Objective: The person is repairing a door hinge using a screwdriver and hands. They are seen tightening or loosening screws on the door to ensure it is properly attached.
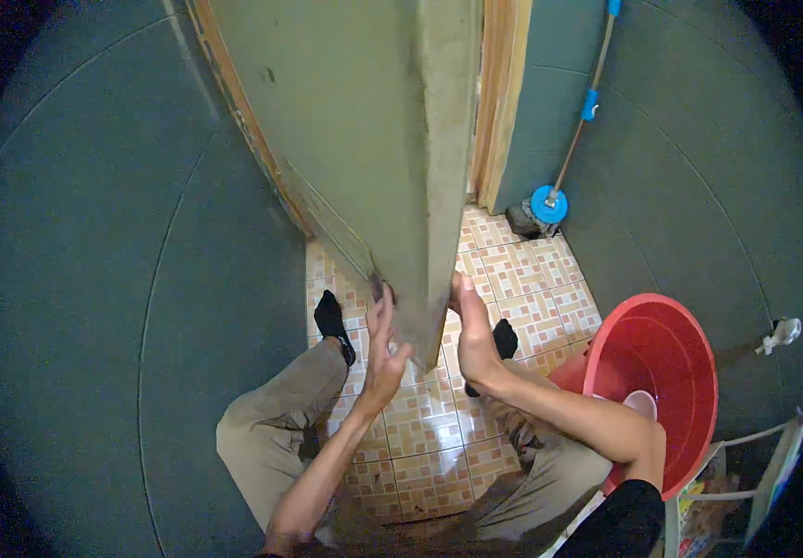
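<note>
A shiny white spot glows on the tiled floor. The walls look dim and speckly, lines bend, and the view's corners are black.

Left hand and right hand flanking green door, red tub, tiled floor

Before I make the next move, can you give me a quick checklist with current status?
1. Left hand at the door's lower left side: ok.
2. Right hand at its opposite side: ok.
3. Firm grip from both hands: cannot tell.
4. Red tub apart from the door: ok, off to the right.
5. Mop apart from the door: ok, by the far right wall.
6. Tiled floor dry: cannot tell, it shines.
</note>
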A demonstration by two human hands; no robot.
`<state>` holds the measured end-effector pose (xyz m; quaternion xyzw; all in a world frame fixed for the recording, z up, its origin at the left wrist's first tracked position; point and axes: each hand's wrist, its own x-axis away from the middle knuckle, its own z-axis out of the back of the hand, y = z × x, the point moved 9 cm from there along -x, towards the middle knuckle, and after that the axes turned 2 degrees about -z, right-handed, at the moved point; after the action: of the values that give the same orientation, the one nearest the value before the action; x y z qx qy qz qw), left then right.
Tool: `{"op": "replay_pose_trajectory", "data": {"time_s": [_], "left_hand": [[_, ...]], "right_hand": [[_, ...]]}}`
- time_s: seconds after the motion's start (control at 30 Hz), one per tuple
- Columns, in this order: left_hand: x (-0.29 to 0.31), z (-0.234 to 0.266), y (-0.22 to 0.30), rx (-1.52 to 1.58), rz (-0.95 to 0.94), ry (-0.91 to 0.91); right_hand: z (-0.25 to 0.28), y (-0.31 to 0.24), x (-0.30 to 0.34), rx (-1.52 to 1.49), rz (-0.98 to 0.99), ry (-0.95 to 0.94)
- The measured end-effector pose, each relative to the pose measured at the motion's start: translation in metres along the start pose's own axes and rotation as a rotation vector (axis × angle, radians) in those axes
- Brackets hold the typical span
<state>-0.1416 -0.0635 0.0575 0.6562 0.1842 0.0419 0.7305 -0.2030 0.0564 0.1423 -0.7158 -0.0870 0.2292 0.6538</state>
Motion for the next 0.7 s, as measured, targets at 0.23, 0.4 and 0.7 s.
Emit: {"op": "replay_pose_trajectory", "data": {"time_s": [0.23,0.4,0.7], "left_hand": [[0.002,-0.006,0.058,-0.249,-0.320,0.033],[0.002,0.000,0.021,-0.281,-0.262,0.022],[0.005,-0.011,-0.015,0.011,-0.021,-0.033]], "right_hand": [[0.003,0.004,0.003,0.007,-0.030,0.013],[-0.001,-0.004,0.006,-0.032,-0.048,0.002],[0.009,0.004,0.003,-0.054,-0.037,0.080]]}}
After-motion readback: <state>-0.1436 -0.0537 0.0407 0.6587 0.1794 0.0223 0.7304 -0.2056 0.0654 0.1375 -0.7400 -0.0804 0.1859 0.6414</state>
